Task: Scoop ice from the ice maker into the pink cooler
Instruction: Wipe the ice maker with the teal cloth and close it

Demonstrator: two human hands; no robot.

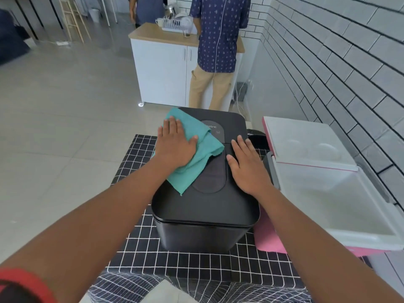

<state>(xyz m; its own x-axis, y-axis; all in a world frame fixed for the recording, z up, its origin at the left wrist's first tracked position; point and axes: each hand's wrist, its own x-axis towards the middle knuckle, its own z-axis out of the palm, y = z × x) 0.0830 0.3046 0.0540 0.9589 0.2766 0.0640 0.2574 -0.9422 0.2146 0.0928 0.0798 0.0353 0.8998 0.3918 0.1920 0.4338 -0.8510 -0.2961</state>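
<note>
The black ice maker (pixel 207 206) stands with its lid down on a table covered by a black grid cloth (pixel 140 241). My left hand (pixel 175 145) presses flat on a teal cloth (pixel 196 158) spread over the left of the lid. My right hand (pixel 247 165) lies flat on the right side of the lid, fingers straight. The pink cooler (pixel 341 211) sits to the right with its white lid (pixel 306 143) swung open toward the wall, and its white inside shows no ice. No scoop is visible.
A white tiled wall (pixel 349 62) runs along the right. Ahead, one person in a patterned blue shirt (pixel 218 33) stands at a white cabinet (pixel 166 68) with a dish rack (pixel 175 25); another stands behind it. Grey tiled floor (pixel 65 127) lies to the left.
</note>
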